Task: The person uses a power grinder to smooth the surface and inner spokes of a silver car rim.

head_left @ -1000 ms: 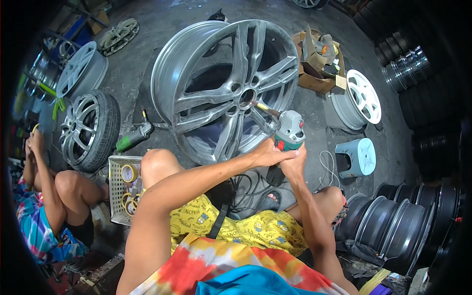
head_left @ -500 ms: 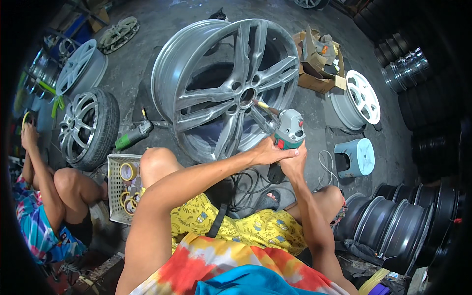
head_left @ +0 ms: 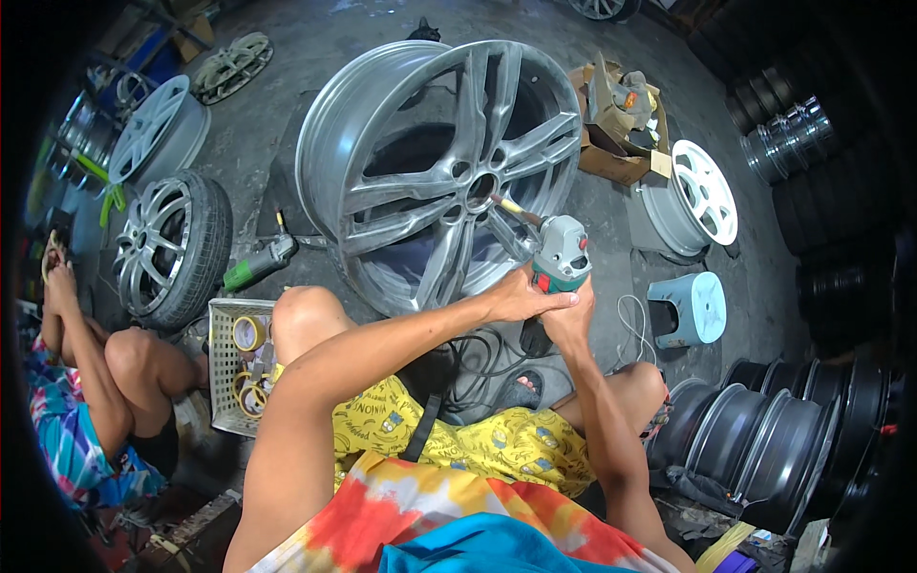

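A large bare-metal alloy wheel rim with paired spokes stands tilted in front of me. Both hands are closed around a grey and green angle grinder, held at the rim's lower right. My left hand wraps its near side, thumb lying across it. My right hand grips the body below, its fingers mostly hidden. A rod-like attachment with a pale yellow band reaches from the grinder's head to the spokes beside the centre hole; whether its tip touches metal I cannot tell.
Left are another grinder, a tyred wheel, a basket of tape rolls and a co-worker. Right are a cardboard box, a white rim, a blue stool and several dark rims. Black cable coils below.
My hands and the grinder stay almost in place at the hub. At the left, the co-worker's hands have come closer together.
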The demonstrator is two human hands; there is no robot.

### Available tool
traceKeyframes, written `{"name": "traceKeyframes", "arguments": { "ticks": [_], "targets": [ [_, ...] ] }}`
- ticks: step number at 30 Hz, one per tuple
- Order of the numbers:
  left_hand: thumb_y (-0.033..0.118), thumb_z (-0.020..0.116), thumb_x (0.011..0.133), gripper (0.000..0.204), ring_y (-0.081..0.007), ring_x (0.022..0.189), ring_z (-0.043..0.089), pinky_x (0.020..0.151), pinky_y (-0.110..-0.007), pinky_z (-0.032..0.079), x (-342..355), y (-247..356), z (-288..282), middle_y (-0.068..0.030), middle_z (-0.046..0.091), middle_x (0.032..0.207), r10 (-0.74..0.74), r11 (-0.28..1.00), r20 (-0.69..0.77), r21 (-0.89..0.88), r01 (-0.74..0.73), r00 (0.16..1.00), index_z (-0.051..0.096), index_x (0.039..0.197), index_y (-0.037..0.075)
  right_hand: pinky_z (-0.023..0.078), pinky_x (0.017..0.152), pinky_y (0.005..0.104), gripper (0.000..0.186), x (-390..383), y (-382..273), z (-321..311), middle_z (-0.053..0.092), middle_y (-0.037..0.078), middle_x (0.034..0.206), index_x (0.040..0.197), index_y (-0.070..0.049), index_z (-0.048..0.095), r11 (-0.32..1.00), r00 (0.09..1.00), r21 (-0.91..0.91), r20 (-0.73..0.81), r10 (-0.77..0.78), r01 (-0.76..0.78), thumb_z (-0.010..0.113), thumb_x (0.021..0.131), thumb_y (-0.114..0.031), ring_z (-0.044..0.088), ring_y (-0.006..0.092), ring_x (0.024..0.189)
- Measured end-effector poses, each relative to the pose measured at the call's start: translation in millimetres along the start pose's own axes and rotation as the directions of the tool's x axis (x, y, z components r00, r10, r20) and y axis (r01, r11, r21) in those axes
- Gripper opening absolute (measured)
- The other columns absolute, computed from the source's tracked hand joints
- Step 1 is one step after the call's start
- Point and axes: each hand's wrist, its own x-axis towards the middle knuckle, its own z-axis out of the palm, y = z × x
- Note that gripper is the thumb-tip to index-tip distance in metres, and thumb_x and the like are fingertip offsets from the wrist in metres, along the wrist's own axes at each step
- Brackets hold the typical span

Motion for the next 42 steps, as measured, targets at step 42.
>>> {"name": "traceKeyframes", "arguments": {
  "ticks": [42],
  "targets": [
    [0.047,0.083,0.087,0.09,-0.0292,0.135,0.055,0.116,-0.04,0.041,-6.6,-3.5,1.7,-0.0224,0.058,0.142,0.034,0.999,0.013,0.005,-0.034,0.999,0.042,0.149,-0.004,0.057,0.089,0.0396,0.076,-6.3,6.2,0.3,0.074,0.019,0.108,0.129,0.001,0.055,0.998,1.0,-0.053,-0.001,-0.025,0.025,0.093,0.067,-0.022,0.074,0.0294,0.102]
  ]
}}
